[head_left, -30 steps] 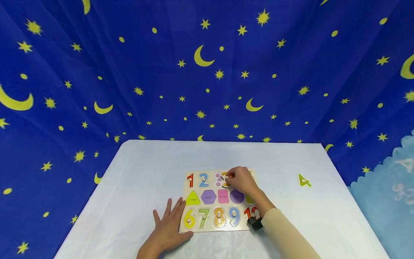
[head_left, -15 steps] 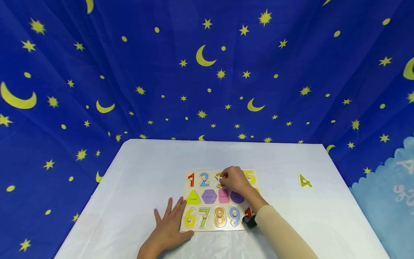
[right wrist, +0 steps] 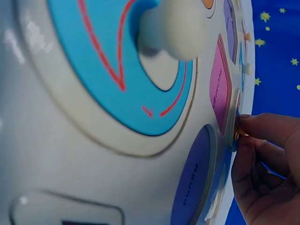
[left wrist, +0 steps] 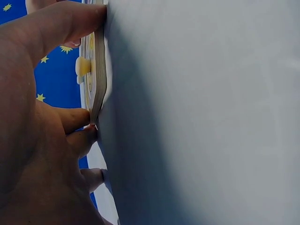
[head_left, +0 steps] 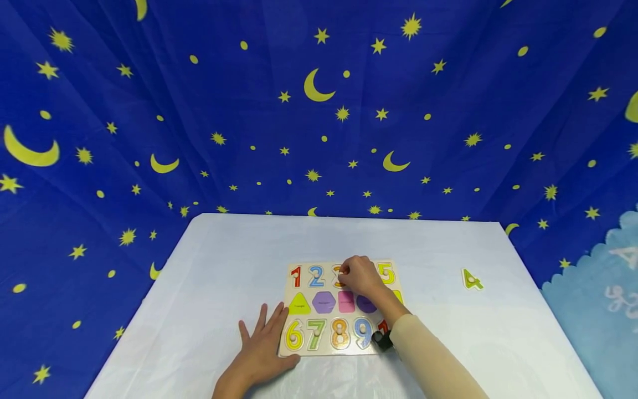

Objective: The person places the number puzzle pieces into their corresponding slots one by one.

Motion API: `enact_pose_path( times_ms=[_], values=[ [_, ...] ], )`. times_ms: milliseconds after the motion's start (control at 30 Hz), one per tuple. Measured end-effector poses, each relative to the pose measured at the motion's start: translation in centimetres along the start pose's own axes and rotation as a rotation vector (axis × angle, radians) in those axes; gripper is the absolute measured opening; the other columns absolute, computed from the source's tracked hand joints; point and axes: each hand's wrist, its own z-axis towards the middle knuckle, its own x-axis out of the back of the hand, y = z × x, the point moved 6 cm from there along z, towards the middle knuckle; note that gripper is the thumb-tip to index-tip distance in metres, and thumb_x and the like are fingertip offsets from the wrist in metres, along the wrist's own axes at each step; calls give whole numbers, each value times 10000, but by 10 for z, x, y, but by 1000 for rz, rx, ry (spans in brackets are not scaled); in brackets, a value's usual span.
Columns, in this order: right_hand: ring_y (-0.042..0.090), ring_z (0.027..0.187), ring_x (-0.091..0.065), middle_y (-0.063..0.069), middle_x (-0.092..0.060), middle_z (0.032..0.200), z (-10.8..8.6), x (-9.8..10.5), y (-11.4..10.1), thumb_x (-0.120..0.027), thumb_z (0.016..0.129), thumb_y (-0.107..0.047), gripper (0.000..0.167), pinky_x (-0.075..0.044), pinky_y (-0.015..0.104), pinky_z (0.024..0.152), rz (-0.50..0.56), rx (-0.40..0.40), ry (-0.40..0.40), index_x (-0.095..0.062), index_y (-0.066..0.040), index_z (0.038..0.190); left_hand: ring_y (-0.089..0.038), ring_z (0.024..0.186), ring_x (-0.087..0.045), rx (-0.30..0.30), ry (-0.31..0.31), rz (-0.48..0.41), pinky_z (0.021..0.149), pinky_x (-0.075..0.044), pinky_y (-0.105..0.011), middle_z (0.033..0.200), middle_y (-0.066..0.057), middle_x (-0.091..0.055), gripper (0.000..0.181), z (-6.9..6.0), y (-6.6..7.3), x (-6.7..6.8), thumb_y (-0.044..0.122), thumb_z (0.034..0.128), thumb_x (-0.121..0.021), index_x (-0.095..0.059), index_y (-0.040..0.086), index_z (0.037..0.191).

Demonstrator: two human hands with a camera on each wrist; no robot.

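Observation:
A wooden number puzzle board (head_left: 328, 344) lies on the white table. My right hand (head_left: 363, 277) pinches the orange number 3 puzzle piece (head_left: 336, 279) by its knob, over the 3's place in the top row. From the right wrist view the piece's edge (right wrist: 234, 133) stands slightly proud of the board; whether it is fully seated I cannot tell. My left hand (head_left: 261, 349) has spread fingers and touches the board's left side and lower left corner. On the table to the right lies a green number 4 puzzle piece (head_left: 468, 277), apart from the board.
Number pieces such as the blue 2 (head_left: 316, 271) and yellow 6 (head_left: 294, 339) sit in the board, with coloured shapes in the middle row. A starry blue curtain (head_left: 279, 183) hangs behind the table. My right forearm covers the board's lower right corner.
My right hand has moved left with the number 3 piece, from beside its recess to over it, and the piece now sits lower. The 5 has come into view. My left hand stays put.

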Motion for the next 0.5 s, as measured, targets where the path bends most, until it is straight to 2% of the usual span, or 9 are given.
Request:
enact_pose_path(
  times_ms=[233,500],
  values=[
    [122,623,-524,-59,-581,646,3,-5,3,-718,797,-174,69,-440,266,563,2,-45,-22,-727,-106,787,-366,1442,-39,-8,-1,-10,950,51,-778,1577,-1,-229,1045,-2,1,1,596,693,-720,-281,141,1525],
    [119,632,-527,-42,-603,703,4,-6,2,-724,809,-185,133,-449,268,579,-6,-35,-28,-743,-69,870,-367,1442,-32,-7,3,-8,949,62,-777,1579,1,-223,1043,-1,1,2,595,693,-722,-282,146,1525]
  ],
)
